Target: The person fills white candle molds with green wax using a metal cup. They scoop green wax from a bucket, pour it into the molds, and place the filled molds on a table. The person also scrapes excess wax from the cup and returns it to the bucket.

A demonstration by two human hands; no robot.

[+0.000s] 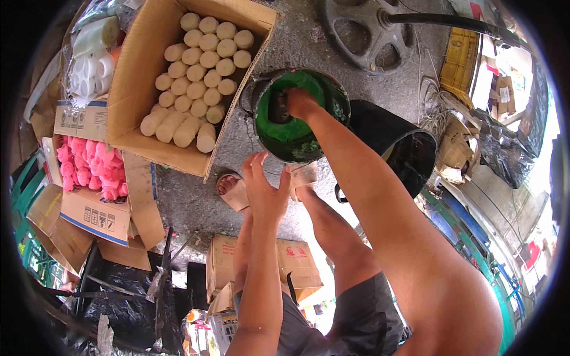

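Note:
A round dark pot [294, 153] stands on the ground before me, its inside coated with bright green material [285, 129] around a dark hollow. My right hand [300, 102] reaches down into this hollow. Its fingertips are hidden, so whether they grip anything cannot be seen. My left hand [267, 191] hovers just outside the pot's near rim, fingers apart and holding nothing. To the left, an open cardboard box [127, 89] contains rows of cream-coloured cylinders [196, 89], most upright and several lying at its near end.
A black bucket [414, 155] lies tipped right of the pot. Behind is a spoked metal wheel base [365, 35] with a black pole. Pink molded pieces [91, 167] fill a carton at left, below bagged white cups [91, 73]. A yellow crate [458, 62] stands far right.

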